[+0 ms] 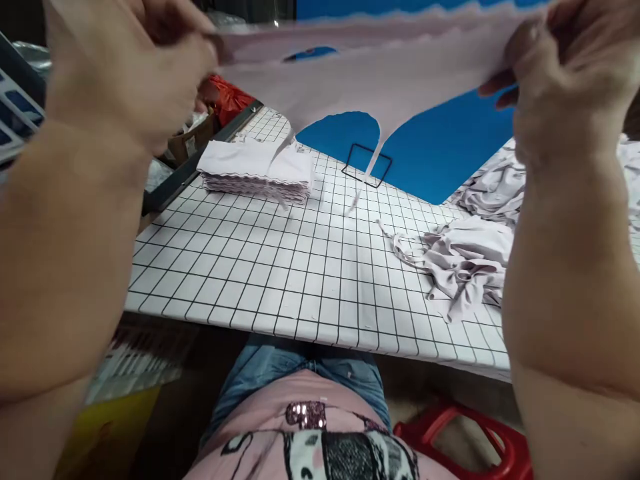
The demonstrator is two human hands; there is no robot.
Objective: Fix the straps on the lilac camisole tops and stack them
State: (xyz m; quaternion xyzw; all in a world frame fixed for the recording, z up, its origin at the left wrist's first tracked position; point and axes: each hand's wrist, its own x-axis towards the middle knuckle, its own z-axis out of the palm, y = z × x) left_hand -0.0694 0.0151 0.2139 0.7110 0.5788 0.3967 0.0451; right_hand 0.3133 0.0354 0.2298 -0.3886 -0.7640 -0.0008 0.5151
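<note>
A pale pinkish piece of fabric (360,77) is stretched across the top of the view, held up above the table. My left hand (165,73) pinches its left end, and my right hand (555,60) grips the right end. Holes and curved cut-outs show in the cloth, and a thin strip dangles from its lower edge. Below and to the left lies a neat stack of folded pale fabric (257,170) with wavy edges. A crumpled heap of pale fabric scraps (465,257) lies on the right, near my right forearm.
The table (300,267) has a white cover with a black grid. A blue panel (425,153) stands at its far side. More fabric (493,187) is piled at the back right. A red plastic stool (470,433) sits under the front edge; a red bag (227,100) is at the left.
</note>
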